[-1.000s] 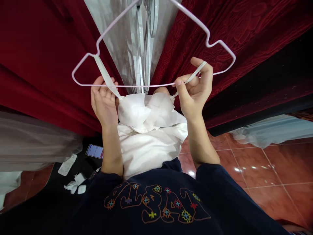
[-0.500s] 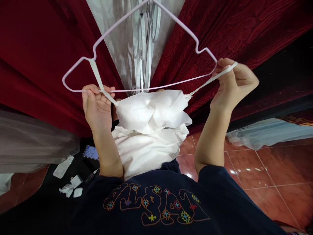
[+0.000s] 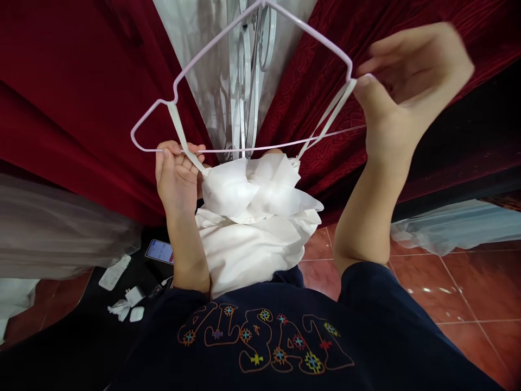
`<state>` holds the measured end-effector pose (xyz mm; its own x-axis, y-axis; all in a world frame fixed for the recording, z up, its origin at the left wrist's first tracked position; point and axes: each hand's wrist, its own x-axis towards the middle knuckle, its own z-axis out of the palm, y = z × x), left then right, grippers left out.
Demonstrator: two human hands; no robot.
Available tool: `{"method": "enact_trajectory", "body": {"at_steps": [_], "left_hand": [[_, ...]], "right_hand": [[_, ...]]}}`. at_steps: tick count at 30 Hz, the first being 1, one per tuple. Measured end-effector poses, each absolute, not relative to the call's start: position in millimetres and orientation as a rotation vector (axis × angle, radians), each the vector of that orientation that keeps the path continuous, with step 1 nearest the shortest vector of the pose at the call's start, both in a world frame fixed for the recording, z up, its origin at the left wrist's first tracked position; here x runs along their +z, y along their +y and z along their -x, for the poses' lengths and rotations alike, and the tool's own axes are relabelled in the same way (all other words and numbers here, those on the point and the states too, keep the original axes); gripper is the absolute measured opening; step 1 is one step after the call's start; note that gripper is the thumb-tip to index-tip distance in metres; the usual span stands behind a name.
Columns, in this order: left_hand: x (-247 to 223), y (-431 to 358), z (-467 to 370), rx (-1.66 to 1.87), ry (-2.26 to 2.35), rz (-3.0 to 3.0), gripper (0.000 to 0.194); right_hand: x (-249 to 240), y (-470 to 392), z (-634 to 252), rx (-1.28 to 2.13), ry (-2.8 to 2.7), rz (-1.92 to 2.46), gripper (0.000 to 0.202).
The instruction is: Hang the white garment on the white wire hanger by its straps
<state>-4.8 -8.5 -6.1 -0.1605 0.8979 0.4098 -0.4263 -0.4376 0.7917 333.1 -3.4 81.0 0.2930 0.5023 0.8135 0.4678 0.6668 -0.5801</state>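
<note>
A pale pink hanger (image 3: 222,37) is held up before me, with a white garment (image 3: 256,195) below it. One thin strap (image 3: 179,127) loops over the hanger's left notch. The other strap (image 3: 331,117) sits at the right notch. My left hand (image 3: 178,176) pinches the hanger's bottom bar at its left part, beside the strap. My right hand (image 3: 407,92) is at the right notch, its thumb at the top of the strap and its fingers raised apart, blurred. It covers the hanger's right end. The garment's lower part rests over my lap.
Dark red curtains (image 3: 81,81) hang on both sides of a white metal frame (image 3: 244,70). At the lower left, a black surface carries a lit phone (image 3: 159,251), a white charger (image 3: 134,296) and small white items. Red floor tiles (image 3: 480,282) show at right.
The right strap has gone from stretched past the hanger's end to looped at the right notch. My right hand has moved up and its fingers have spread. Hanger and left hand shifted slightly right in view.
</note>
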Motion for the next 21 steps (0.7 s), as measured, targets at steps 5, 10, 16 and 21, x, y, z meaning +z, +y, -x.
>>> {"method": "enact_trajectory", "body": {"at_steps": [5, 10, 16, 21], "left_hand": [[-11, -5, 4, 1.730, 0.646, -1.108, 0.037], [-11, -9, 1, 1.720, 0.733, -1.120, 0.040], [-13, -13, -4, 1.733, 0.762, -1.119, 0.042], [-15, -7, -2, 1.741, 0.730, -1.093, 0.039]], "right_hand": [[54, -40, -288, -0.169, -1.178, 0.704, 0.011], [3, -44, -261, 0.254, -1.504, 0.984, 0.021], [-27, -29, -257, 0.289, -1.408, 0.930, 0.026], [-18, -27, -250, 0.268, -1.331, 0.860, 0.026]]}}
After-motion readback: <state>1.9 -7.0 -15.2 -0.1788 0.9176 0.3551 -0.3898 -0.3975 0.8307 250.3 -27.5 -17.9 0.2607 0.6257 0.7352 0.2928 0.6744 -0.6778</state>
